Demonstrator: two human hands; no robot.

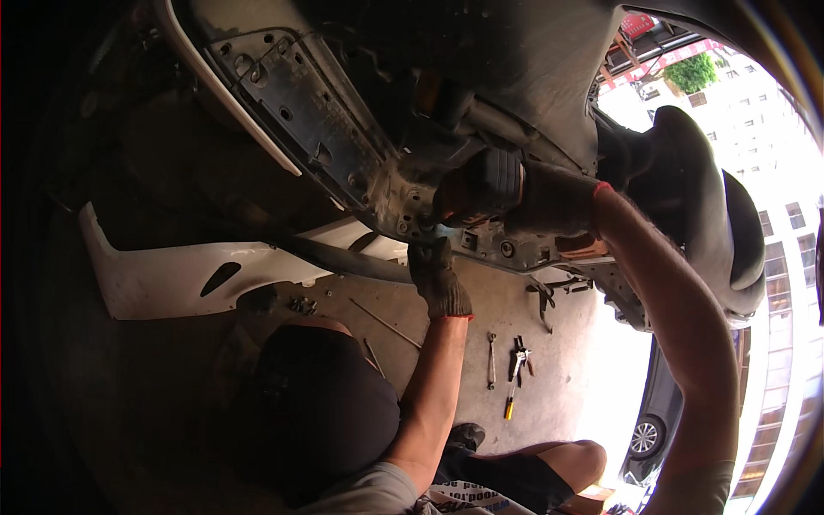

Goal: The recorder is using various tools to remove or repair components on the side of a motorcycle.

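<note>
My left hand [439, 279], in a dark knit glove with a red cuff, is closed at the lower edge of a vehicle's dark, bracketed frame [339, 146]; what its fingers hold, if anything, is hidden. My right hand [554, 197], gloved alike, grips a black cordless power tool [481, 189] against the frame, just above and right of my left hand. A small bluish light shows between the two hands, and the tool's tip is hard to make out. A long white body panel [163, 279] lies to the left, behind a dark strip [343, 262].
On the concrete floor are a wrench [492, 360], pliers [519, 360], a yellow-handled screwdriver [510, 403], thin rods [386, 322] and small parts [305, 305]. Bent legs in black cloth show below. Bulky dark vehicle parts hang at right, with a parked car [648, 403] outside.
</note>
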